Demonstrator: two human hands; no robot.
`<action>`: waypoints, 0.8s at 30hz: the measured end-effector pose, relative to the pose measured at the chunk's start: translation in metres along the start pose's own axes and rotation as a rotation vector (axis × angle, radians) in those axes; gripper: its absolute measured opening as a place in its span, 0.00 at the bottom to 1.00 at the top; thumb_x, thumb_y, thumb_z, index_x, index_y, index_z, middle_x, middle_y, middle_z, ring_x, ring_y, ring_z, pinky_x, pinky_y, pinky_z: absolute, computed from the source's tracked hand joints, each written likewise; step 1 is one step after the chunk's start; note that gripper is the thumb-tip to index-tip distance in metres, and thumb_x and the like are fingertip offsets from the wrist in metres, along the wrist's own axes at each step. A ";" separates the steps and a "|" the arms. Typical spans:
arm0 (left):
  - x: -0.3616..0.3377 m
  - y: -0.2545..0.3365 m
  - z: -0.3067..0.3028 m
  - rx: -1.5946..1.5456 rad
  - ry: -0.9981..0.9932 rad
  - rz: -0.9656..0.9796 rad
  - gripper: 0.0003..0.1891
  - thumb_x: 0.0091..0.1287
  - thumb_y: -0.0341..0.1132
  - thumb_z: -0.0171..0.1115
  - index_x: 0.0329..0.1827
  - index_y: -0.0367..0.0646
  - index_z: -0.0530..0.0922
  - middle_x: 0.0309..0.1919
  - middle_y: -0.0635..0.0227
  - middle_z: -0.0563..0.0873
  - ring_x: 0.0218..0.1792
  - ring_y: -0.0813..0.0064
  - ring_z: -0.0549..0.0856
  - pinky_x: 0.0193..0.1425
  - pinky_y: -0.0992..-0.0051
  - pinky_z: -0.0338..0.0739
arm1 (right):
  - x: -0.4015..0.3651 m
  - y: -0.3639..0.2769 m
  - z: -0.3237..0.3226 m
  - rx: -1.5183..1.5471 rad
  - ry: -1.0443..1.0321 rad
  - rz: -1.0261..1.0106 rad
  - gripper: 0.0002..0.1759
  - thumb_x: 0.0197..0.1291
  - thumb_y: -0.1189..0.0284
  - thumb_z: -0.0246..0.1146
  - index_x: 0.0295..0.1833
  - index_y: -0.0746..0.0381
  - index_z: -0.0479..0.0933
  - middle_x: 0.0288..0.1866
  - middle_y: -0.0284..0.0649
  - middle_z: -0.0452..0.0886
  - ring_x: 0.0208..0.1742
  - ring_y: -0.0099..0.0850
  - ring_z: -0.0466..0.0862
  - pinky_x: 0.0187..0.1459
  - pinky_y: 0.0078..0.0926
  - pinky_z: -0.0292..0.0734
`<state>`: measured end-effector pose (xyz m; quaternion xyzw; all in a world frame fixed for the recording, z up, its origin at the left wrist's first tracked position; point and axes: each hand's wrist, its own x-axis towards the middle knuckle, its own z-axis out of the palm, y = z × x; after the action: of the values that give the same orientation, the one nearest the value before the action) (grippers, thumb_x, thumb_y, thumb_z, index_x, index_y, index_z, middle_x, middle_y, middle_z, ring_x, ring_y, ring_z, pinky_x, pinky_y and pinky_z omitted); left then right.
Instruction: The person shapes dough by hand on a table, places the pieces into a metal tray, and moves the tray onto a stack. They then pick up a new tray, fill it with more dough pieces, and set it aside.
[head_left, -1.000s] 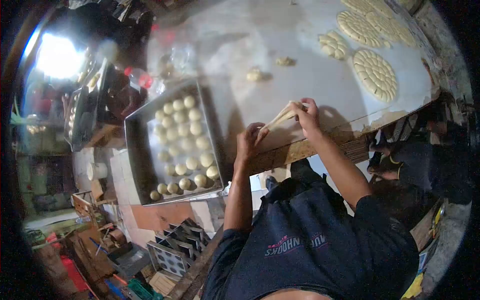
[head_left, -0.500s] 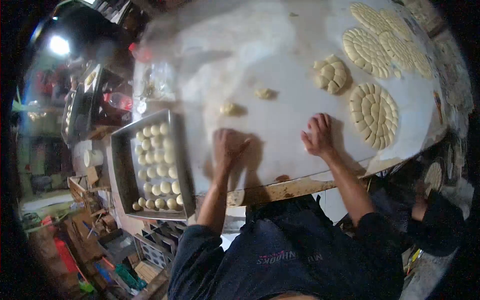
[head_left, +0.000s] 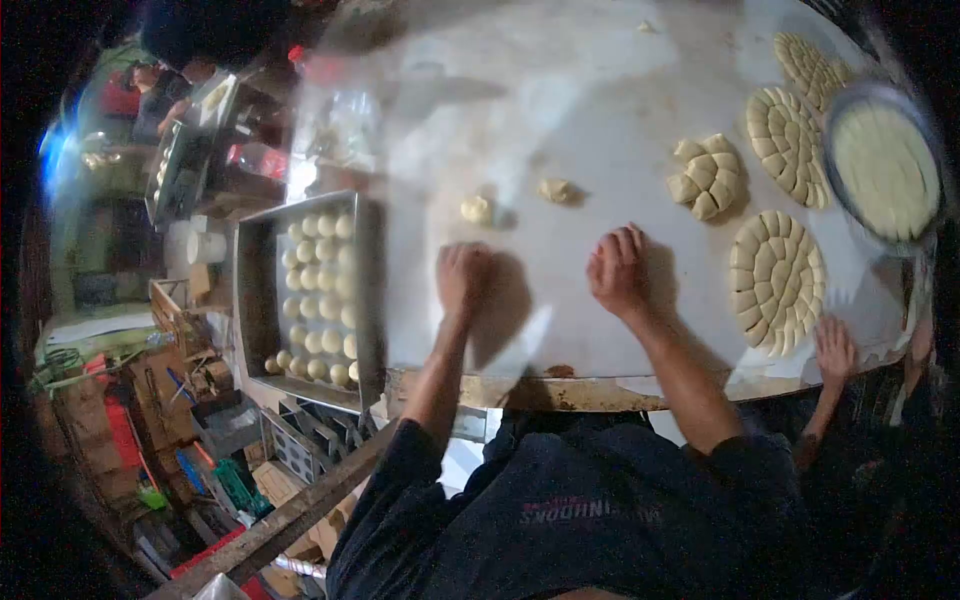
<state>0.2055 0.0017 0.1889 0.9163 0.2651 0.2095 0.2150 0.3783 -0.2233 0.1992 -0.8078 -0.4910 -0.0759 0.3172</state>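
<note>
My left hand (head_left: pixel 464 279) is curled into a loose fist on the white tabletop, its fingers closed and the palm turned down. To its right my right hand (head_left: pixel 617 268) is also curled on the surface, knuckles bent and thumb tucked in. Anything under either palm is hidden. Just beyond my left hand lies a small lump of dough (head_left: pixel 477 209), and a second dough lump (head_left: pixel 557 190) sits farther along. A larger piece of dough cut into segments (head_left: pixel 708 177) lies past my right hand.
Left of my arm stands a metal tray (head_left: pixel 371 300) with rows of dough balls (head_left: pixel 328 280). Scored dough rounds (head_left: pixel 778 282) line the right side, beside a round pan of dough (head_left: pixel 886 168). Another person's hand (head_left: pixel 835 350) rests at the right table edge.
The round pan of dough has come into view at the right, partly over the scored rounds. Another person's hand now rests on the table. My left thumb has drawn in; my view has shifted.
</note>
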 end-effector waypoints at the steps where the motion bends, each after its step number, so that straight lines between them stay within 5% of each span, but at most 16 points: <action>1: -0.001 0.010 0.011 -0.061 -0.034 -0.085 0.08 0.58 0.34 0.61 0.41 0.50 0.81 0.40 0.66 0.84 0.45 0.58 0.78 0.52 0.63 0.72 | -0.007 -0.011 0.015 0.000 -0.091 0.065 0.08 0.51 0.73 0.60 0.36 0.64 0.71 0.36 0.50 0.73 0.45 0.50 0.75 0.55 0.54 0.70; 2: -0.013 0.023 0.016 -0.138 -0.033 -0.041 0.09 0.57 0.33 0.62 0.41 0.49 0.81 0.41 0.65 0.83 0.46 0.58 0.78 0.53 0.63 0.72 | -0.012 -0.021 0.021 -0.004 -0.177 0.120 0.07 0.53 0.71 0.60 0.34 0.63 0.72 0.37 0.49 0.75 0.47 0.49 0.76 0.56 0.53 0.72; 5: -0.060 0.053 -0.013 -0.157 -0.101 0.160 0.15 0.51 0.31 0.66 0.43 0.45 0.79 0.46 0.60 0.81 0.50 0.55 0.77 0.59 0.59 0.72 | -0.061 -0.023 -0.001 -0.034 -0.208 -0.154 0.07 0.51 0.68 0.61 0.34 0.57 0.73 0.38 0.42 0.78 0.44 0.42 0.79 0.48 0.50 0.80; 7: -0.093 0.009 -0.032 -0.043 -0.232 0.301 0.21 0.53 0.33 0.66 0.52 0.44 0.78 0.45 0.57 0.79 0.50 0.55 0.77 0.57 0.59 0.73 | -0.058 -0.002 -0.038 0.037 -0.305 -0.035 0.07 0.50 0.69 0.62 0.33 0.57 0.72 0.38 0.42 0.77 0.42 0.43 0.78 0.41 0.51 0.80; 9: -0.052 -0.001 -0.104 -0.032 -0.735 0.166 0.18 0.56 0.35 0.64 0.51 0.44 0.79 0.44 0.56 0.80 0.50 0.55 0.77 0.56 0.61 0.73 | -0.025 0.011 -0.067 -0.117 -0.408 0.147 0.06 0.50 0.76 0.60 0.36 0.63 0.72 0.40 0.46 0.75 0.50 0.48 0.75 0.54 0.46 0.71; 11: -0.065 -0.066 -0.040 -0.127 0.165 -0.035 0.11 0.59 0.37 0.62 0.43 0.45 0.81 0.39 0.55 0.80 0.49 0.55 0.77 0.55 0.61 0.72 | -0.007 0.039 -0.030 -0.194 -0.101 0.062 0.05 0.54 0.77 0.59 0.38 0.62 0.73 0.41 0.46 0.76 0.50 0.46 0.75 0.53 0.45 0.70; 14: 0.002 -0.055 -0.016 -0.018 0.298 0.130 0.08 0.58 0.35 0.61 0.40 0.47 0.82 0.37 0.56 0.82 0.49 0.55 0.77 0.55 0.60 0.71 | 0.029 0.017 0.010 -0.205 0.125 0.241 0.05 0.58 0.74 0.60 0.39 0.62 0.72 0.39 0.45 0.75 0.47 0.46 0.76 0.51 0.48 0.71; 15: 0.006 -0.033 -0.010 -0.077 0.093 -0.090 0.09 0.58 0.34 0.61 0.41 0.47 0.82 0.39 0.58 0.83 0.48 0.54 0.78 0.54 0.60 0.71 | 0.026 0.006 0.019 -0.198 0.102 0.217 0.05 0.58 0.74 0.60 0.39 0.62 0.72 0.39 0.45 0.75 0.47 0.46 0.76 0.51 0.48 0.71; 16: 0.003 -0.017 0.000 -0.633 0.149 -0.421 0.08 0.56 0.33 0.62 0.39 0.46 0.81 0.36 0.58 0.83 0.45 0.52 0.78 0.51 0.60 0.72 | 0.021 -0.007 0.026 -0.193 0.080 0.290 0.06 0.60 0.73 0.60 0.40 0.62 0.72 0.40 0.46 0.75 0.47 0.47 0.76 0.50 0.48 0.71; 17: -0.007 -0.019 0.010 -0.346 0.171 -0.012 0.09 0.55 0.32 0.62 0.39 0.45 0.81 0.36 0.58 0.83 0.45 0.52 0.78 0.50 0.60 0.72 | 0.018 -0.020 0.032 -0.192 0.066 0.360 0.06 0.61 0.72 0.60 0.41 0.62 0.72 0.41 0.46 0.76 0.48 0.47 0.76 0.50 0.48 0.71; 18: -0.023 0.001 -0.011 -0.543 0.119 0.098 0.10 0.53 0.31 0.63 0.39 0.44 0.81 0.38 0.57 0.83 0.45 0.53 0.79 0.49 0.60 0.73 | 0.013 -0.037 0.026 -0.193 0.060 0.331 0.06 0.61 0.72 0.60 0.41 0.62 0.72 0.41 0.46 0.76 0.48 0.47 0.76 0.50 0.48 0.71; 21: -0.099 -0.005 -0.020 -0.276 -0.142 0.193 0.22 0.56 0.26 0.57 0.57 0.41 0.73 0.54 0.58 0.76 0.56 0.57 0.75 0.63 0.61 0.73 | -0.012 -0.082 -0.016 -0.118 -0.286 0.139 0.03 0.65 0.73 0.55 0.40 0.62 0.73 0.44 0.46 0.77 0.50 0.49 0.77 0.49 0.46 0.74; 23: -0.127 -0.023 -0.073 -0.307 -0.298 0.162 0.27 0.57 0.23 0.56 0.63 0.42 0.70 0.56 0.56 0.75 0.58 0.55 0.73 0.65 0.62 0.71 | -0.030 -0.056 -0.033 0.041 -0.328 0.357 0.09 0.62 0.73 0.60 0.47 0.62 0.76 0.47 0.44 0.80 0.50 0.42 0.80 0.51 0.38 0.76; 24: -0.132 -0.044 -0.094 -0.415 -0.381 0.085 0.27 0.57 0.23 0.56 0.63 0.41 0.70 0.56 0.55 0.75 0.58 0.54 0.73 0.65 0.61 0.70 | -0.038 -0.013 -0.030 0.057 -0.417 0.464 0.09 0.61 0.72 0.60 0.44 0.64 0.79 0.39 0.43 0.83 0.42 0.37 0.83 0.48 0.33 0.77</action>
<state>0.0395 -0.0144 0.2079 0.8857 0.1328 0.0922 0.4352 0.3539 -0.2651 0.2116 -0.8872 -0.3501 0.1795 0.2412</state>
